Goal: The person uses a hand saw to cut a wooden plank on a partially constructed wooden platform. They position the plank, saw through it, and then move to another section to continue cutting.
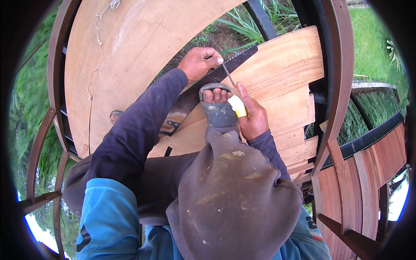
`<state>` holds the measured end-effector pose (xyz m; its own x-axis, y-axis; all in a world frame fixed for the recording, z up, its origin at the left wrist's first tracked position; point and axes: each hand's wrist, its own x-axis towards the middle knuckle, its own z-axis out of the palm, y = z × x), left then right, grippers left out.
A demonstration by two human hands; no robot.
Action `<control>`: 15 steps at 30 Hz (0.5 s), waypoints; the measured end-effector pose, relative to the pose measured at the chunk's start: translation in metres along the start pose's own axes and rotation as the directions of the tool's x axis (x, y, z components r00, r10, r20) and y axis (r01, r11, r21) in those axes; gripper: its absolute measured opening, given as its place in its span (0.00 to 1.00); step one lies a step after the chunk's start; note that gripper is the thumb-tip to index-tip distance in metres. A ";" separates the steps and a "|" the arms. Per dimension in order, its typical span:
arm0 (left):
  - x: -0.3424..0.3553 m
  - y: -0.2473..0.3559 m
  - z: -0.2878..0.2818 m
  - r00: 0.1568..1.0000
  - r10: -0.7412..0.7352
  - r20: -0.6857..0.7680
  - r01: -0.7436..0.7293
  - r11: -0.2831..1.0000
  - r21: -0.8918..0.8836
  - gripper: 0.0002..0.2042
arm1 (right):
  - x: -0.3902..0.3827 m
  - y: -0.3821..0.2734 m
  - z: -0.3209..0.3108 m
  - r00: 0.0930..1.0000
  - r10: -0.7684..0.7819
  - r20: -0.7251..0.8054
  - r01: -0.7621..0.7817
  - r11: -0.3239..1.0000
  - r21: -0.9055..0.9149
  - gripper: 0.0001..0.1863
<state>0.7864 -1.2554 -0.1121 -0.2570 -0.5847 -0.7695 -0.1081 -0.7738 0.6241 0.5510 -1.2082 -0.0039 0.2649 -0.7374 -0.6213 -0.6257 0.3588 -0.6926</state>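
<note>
Spanning both hands: slim metal file (228, 74), one; judged light, stiff and likely brittle, best held at both ends. Left hand (199, 63), one: thumb and fingers pinching the file's tip. Right hand (254, 119), one: closed round its white-and-yellow handle (236, 104). Handsaw (193, 94), one, between the hands (teeth toward the left); blade presumably springy, best lifted by its grip. Sandalled foot (220, 112), one, just beside the right hand.

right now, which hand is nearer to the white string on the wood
Left. The left hand is to the right of the string; the right hand is farther right, beyond the sandal.
</note>
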 end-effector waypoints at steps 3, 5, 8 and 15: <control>0.001 0.007 0.000 0.994 -0.099 -0.050 0.094 0.990 -0.104 0.12 | 0.011 -0.002 0.001 1.000 -0.001 0.002 0.001 0.997 0.071 0.37; 0.003 0.009 -0.002 0.986 -0.157 -0.057 0.148 0.980 -0.136 0.11 | 0.018 -0.004 0.002 1.000 0.010 0.027 -0.013 0.996 0.083 0.36; 0.007 0.007 -0.009 0.989 -0.146 -0.016 0.144 0.984 -0.103 0.12 | 0.021 -0.004 0.006 1.000 -0.026 0.003 0.026 0.998 0.051 0.39; 0.010 0.003 -0.010 0.981 -0.193 -0.030 0.185 0.966 -0.179 0.13 | 0.032 -0.007 0.011 0.999 -0.004 0.032 0.004 1.000 -0.014 0.35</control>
<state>0.7935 -1.2656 -0.1195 -0.2022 -0.4311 -0.8794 0.0203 -0.8995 0.4364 0.5717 -1.2283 -0.0236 0.2903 -0.7202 -0.6301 -0.6345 0.3480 -0.6901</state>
